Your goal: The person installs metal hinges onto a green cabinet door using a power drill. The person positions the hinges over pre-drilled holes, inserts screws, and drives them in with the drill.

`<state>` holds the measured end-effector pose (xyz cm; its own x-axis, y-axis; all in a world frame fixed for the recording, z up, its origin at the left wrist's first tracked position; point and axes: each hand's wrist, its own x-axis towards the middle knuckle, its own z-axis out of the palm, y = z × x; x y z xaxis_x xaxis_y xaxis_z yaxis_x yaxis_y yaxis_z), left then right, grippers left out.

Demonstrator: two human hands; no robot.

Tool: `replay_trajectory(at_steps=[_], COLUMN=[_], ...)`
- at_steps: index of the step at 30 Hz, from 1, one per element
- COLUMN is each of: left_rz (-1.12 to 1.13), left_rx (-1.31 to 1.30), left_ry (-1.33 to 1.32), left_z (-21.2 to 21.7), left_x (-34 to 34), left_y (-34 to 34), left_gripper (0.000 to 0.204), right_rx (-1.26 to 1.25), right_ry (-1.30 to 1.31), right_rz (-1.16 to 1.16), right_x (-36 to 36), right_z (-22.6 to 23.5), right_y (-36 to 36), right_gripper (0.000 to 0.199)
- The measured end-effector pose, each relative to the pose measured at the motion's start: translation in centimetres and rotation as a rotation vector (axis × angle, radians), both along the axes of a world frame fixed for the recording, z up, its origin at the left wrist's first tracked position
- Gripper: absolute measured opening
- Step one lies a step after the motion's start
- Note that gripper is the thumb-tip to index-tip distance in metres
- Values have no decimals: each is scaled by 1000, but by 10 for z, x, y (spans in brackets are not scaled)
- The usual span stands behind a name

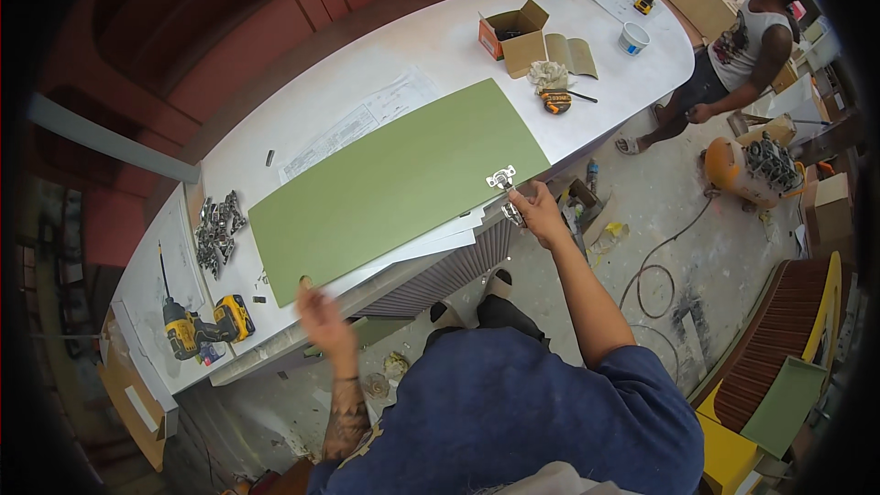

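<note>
Head view, one green panel [394,188], one hinge [501,180], two hands.

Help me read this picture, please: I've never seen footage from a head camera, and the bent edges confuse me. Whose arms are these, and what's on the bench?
The camera sits on a person's head and looks down, so the blue shirt and both forearms at the bottom are their own. The wide lens bends straight edges. The right hand holds a metal hinge at the corner of a green board lying on a white bench. The left hand is at the board's other near corner, blurred, holding nothing that shows. Also on the bench are a yellow drill, a heap of hinges, paper sheets, an open cardboard box and a tape measure. Another person sits at the far end.
</note>
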<state>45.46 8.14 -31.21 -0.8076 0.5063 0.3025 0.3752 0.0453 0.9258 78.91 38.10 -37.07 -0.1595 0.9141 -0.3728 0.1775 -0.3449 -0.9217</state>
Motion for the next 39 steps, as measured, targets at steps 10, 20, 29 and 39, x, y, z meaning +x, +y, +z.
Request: replay_trajectory(at_steps=[10, 20, 29, 39], left_rz=[742, 323, 343, 49], left_rx=[-43, 224, 323, 354], left_ry=[221, -188, -87, -270], left_z=[22, 34, 59, 144], left_x=[-209, -284, -269, -128], left_y=[-146, -140, -125, -72], left_gripper=[73, 36, 35, 49], right_rx=[-29, 17, -56, -292], right_ry=[-49, -83, -58, 109], right_rz=[63, 42, 161, 448], right_x=[0, -7, 7, 24], right_z=[17, 14, 13, 4], right_y=[-2, -5, 8, 39], right_gripper=[91, 87, 44, 42])
